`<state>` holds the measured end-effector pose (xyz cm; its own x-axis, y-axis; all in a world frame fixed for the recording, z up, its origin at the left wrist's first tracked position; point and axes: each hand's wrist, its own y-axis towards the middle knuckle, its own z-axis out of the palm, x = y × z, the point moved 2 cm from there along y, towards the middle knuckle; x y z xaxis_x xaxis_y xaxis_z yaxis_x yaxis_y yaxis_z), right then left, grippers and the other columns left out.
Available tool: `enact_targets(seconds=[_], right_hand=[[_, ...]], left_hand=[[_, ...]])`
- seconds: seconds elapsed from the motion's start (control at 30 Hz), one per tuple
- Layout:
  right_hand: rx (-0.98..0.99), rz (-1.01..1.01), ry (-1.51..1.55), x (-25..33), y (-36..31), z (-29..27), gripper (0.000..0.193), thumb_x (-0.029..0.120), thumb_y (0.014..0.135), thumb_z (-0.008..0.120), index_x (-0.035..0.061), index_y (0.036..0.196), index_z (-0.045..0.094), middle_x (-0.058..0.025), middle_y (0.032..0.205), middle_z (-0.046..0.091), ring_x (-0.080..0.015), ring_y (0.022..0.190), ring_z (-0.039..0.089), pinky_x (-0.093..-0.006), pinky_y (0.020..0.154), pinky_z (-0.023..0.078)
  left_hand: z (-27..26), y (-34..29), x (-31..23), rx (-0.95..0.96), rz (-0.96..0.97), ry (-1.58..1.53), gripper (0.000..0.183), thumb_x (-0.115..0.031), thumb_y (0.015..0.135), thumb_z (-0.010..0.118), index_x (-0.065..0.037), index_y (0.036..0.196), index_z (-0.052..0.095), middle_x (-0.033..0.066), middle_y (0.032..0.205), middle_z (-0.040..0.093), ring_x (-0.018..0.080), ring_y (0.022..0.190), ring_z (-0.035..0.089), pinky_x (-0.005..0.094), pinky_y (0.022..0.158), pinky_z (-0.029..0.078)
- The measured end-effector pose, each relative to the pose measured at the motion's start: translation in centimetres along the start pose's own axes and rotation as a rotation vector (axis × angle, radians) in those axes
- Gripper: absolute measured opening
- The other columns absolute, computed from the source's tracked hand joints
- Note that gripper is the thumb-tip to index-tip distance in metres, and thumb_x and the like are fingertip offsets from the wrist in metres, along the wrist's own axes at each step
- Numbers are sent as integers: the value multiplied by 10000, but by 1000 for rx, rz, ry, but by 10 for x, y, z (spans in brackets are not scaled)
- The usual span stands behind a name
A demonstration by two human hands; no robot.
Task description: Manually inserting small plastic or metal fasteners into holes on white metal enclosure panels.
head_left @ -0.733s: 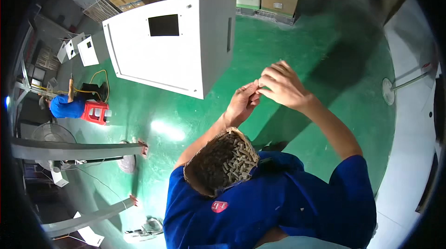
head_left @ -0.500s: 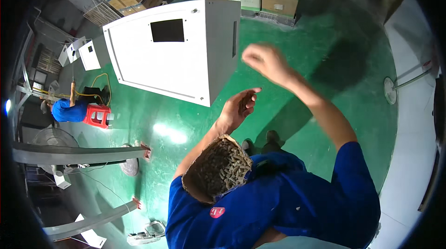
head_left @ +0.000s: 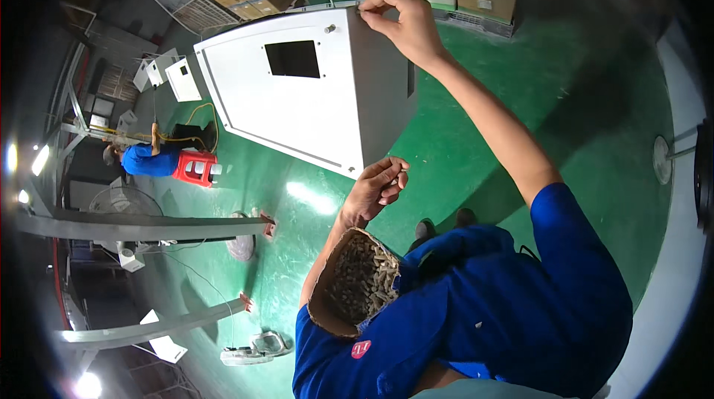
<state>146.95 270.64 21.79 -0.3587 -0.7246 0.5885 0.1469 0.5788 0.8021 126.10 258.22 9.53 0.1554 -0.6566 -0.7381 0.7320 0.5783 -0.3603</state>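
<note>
1. Right hand [head_left: 411, 26]: raised to the upper corner of the white cabinet [head_left: 297, 113], thumb and forefinger narrowed to a pinch at its edge. Whether a small piece sits between the tips cannot be told.
2. Left hand [head_left: 374, 189]: well below the right fingers, near the cabinet's lower corner in this view. Fingers curled inward; contents cannot be confirmed, nor any contact with the cabinet.
3. Placement: an open carton [head_left: 321, 306] sits against the blue shirt [head_left: 476, 310], on the body side of the left fingers. Carried there, it presumably keeps its stock within reach and both hands free. Its support is hidden.
4. Grip: a fingertip pinch appears suited to close work at a narrow corner; the lowered left hand presumably leaves the right one room.
5. Cabinet: white, smooth-faced, extending left of and below the right fingers. A dark rectangular opening [head_left: 294, 59] lies to their lower left, a short stud [head_left: 330, 29] nearer them, and a narrow slot [head_left: 410, 78] below them on the shaded side.
6. Plugs [head_left: 372, 274]: short, cylindrical, greyish-beige, heaped loosely inside the ragged-rimmed carton.
</note>
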Motion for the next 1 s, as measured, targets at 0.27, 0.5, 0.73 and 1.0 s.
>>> enact_targets(seconds=[0.27, 0.5, 0.73, 1.0], right_hand=[[-56, -194, -110, -4, 0, -8, 136, 133, 820, 686, 28, 813, 600, -26, 735, 636, -123, 684, 621, -250, 613, 490], [17, 13, -129, 17, 15, -16, 152, 74, 823, 669, -3, 791, 541, -94, 724, 600, -141, 634, 558, -277, 568, 429], [670, 165, 19, 84, -74, -29, 187, 133, 748, 751, 25, 705, 605, -16, 683, 572, -94, 640, 542, -238, 580, 422], [728, 363, 59, 82, -116, -39, 151, 101, 719, 744, 2, 781, 648, -76, 732, 641, -148, 675, 615, -283, 599, 474]], left_hand=[[2, 5, 3, -30, 97, 14, 267, -292, 972, 478, -57, 862, 544, 12, 644, 508, 49, 459, 319, 179, 396, 267], [18, 3, 4, 22, 183, -26, 365, -405, 954, 475, -87, 783, 526, -6, 620, 465, 57, 489, 325, 195, 415, 268], [21, 0, 5, 47, 306, 32, 361, -446, 921, 517, -92, 858, 552, -32, 652, 451, 45, 520, 326, 179, 437, 270], [41, 11, 4, 20, 179, -67, 431, -478, 936, 458, -55, 941, 541, -29, 683, 463, 46, 539, 336, 186, 458, 289]])
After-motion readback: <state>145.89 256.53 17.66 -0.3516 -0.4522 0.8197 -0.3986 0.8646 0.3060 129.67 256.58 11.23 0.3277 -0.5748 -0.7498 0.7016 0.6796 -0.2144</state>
